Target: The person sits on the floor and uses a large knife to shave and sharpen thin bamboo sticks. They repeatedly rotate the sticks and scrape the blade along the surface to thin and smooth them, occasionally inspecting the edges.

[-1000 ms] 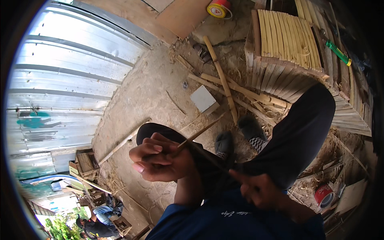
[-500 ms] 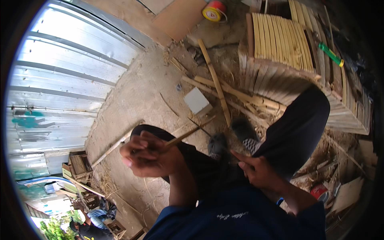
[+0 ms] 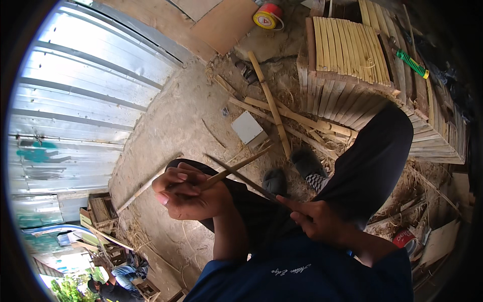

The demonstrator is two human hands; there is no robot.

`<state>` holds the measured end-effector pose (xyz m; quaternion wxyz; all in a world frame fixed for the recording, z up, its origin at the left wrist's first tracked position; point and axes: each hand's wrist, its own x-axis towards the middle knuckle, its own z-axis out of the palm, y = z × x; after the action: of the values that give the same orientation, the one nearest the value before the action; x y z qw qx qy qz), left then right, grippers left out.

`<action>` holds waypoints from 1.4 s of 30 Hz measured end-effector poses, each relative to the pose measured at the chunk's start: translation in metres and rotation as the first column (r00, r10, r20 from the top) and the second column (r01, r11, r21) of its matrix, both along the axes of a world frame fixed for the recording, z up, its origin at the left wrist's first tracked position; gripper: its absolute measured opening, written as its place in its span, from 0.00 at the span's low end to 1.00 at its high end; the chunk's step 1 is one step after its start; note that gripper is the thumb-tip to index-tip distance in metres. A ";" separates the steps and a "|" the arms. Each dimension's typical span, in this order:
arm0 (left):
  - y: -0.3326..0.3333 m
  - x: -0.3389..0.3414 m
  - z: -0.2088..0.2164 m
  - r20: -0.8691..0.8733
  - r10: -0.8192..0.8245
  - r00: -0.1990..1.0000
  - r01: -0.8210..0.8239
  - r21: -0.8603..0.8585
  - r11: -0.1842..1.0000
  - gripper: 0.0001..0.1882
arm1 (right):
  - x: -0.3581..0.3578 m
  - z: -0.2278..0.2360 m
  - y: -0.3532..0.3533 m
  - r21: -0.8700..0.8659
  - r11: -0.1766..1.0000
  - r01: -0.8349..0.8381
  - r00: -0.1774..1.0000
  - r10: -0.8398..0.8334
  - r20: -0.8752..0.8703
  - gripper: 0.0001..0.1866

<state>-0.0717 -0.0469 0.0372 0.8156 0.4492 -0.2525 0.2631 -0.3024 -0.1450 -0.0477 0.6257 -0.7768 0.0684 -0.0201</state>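
Observation:
My left hand [image 3: 193,194] is closed around the near end of a thin bamboo stick [image 3: 246,160], which slants up to the right over my lap. In my right hand [image 3: 322,217] is a long, narrow, dark knife [image 3: 254,185], the index finger stretched along it. The knife's blade crosses the stick just beyond my left hand, its tip pointing up and left. From this view I cannot tell whether the blade touches the stick. My right fingers hide the knife's handle.
A stack of pale bamboo slats [image 3: 347,50] stands at the right, with a green-handled tool [image 3: 412,64] on it. Loose bamboo strips [image 3: 271,103] and a white block [image 3: 247,128] lie ahead. A red-and-yellow container [image 3: 267,16] stands far off. A person [image 3: 118,289] sits at lower left.
The knife has swung leftward, and its blade now lies across the stick closer to my left hand. My left hand and the stick have hardly moved.

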 end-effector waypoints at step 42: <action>-0.004 0.007 0.002 0.084 0.053 0.995 -0.057 0.039 0.998 0.30 | 0.018 -0.026 -0.011 0.212 0.898 0.385 0.706 -0.139 -0.694 0.25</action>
<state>-0.0643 -0.0505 0.0387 0.7874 0.4615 -0.2791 0.2986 -0.2847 -0.1558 -0.0738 0.6751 -0.5935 0.3999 0.1789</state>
